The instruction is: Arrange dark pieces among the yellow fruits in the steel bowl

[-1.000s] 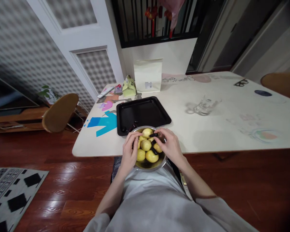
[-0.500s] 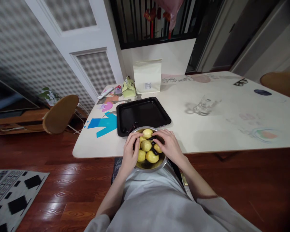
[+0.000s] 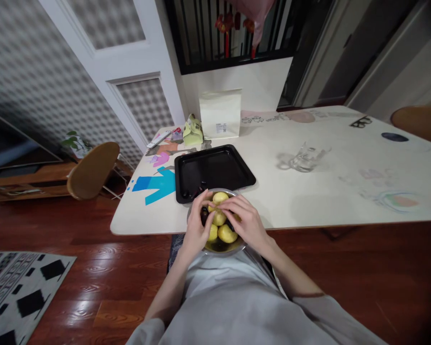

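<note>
A steel bowl (image 3: 221,251) stands at the table's near edge, holding several yellow fruits (image 3: 227,234), rounded and lemon-like. Dark oblong fruits, grape-like in look, lie among them. My left hand (image 3: 197,226) is curled at the bowl's left side, thumb and fingers closed around one dark oblong fruit (image 3: 204,215). From the right, my right hand (image 3: 244,219) reaches over the bowl with its fingers drawn together above the middle yellow fruit; what is in the fingertips, if anything, is hidden. Just behind the bowl, a black baking tray (image 3: 215,167) carries a few small dark pieces near its front left corner.
On the white table (image 3: 294,211) stand a cream paper bag (image 3: 221,115), a yellow-green packet (image 3: 193,132) and a clear glass piece (image 3: 303,159). A white remote (image 3: 159,139) lies at the far left corner. Wooden chairs (image 3: 93,170) stand beyond the left and right sides.
My right hand has moved left over the bowl's middle, fingers closer together. A dark oblong fruit now shows within my left hand's curl. The view has shifted slightly.
</note>
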### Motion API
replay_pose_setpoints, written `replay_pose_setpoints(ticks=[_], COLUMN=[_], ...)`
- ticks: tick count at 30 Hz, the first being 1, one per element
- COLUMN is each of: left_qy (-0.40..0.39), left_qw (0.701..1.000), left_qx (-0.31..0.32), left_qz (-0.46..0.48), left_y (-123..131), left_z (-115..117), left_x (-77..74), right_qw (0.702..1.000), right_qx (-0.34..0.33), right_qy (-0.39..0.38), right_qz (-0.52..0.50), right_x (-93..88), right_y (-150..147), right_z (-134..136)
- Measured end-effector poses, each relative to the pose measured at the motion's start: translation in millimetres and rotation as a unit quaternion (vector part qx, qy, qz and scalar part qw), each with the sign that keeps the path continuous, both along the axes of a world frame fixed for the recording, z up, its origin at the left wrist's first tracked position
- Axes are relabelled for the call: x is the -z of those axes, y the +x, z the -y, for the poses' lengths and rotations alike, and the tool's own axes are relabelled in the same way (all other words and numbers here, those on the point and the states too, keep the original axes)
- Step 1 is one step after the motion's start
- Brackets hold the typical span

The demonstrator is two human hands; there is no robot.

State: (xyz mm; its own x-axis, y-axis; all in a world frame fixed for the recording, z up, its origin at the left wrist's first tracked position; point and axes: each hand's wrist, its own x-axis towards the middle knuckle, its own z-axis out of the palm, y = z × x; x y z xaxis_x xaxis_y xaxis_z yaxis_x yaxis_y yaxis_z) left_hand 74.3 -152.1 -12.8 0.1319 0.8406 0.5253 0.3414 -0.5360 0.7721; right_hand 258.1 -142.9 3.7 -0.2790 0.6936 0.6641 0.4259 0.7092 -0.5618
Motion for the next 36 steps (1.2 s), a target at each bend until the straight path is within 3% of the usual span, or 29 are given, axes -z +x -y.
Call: replay_pose_setpoints(ticks=[12, 22, 28, 36], left_qy=[0.073, 0.011, -0.008, 0.007], left_qw=[0.992, 0.998, 0.998, 0.997], left_qx=[0.032, 0.059, 0.011, -0.034], left_qz=[-0.101, -0.024, -0.057, -0.068], left_y=[-0.8, 1.5, -8.9, -19.2], left_z=[0.6, 2.4, -1.8, -7.0], left_x=[2.1, 2.8, -7.0, -10.3], right_qw=[0.996, 0.999, 0.997, 0.996], right_qx=[-0.025, -0.046, 0.018, 0.032], right_qy=[0.054, -0.007, -0.031, -0.031], right_qz=[0.064, -0.021, -0.064, -0.08], right_x=[1.9, -0.2, -2.6, 2.7], right_y=[-13.4, -11.1, -5.8, -4.8], right_z=[2.3, 0.9, -3.0, -6.6])
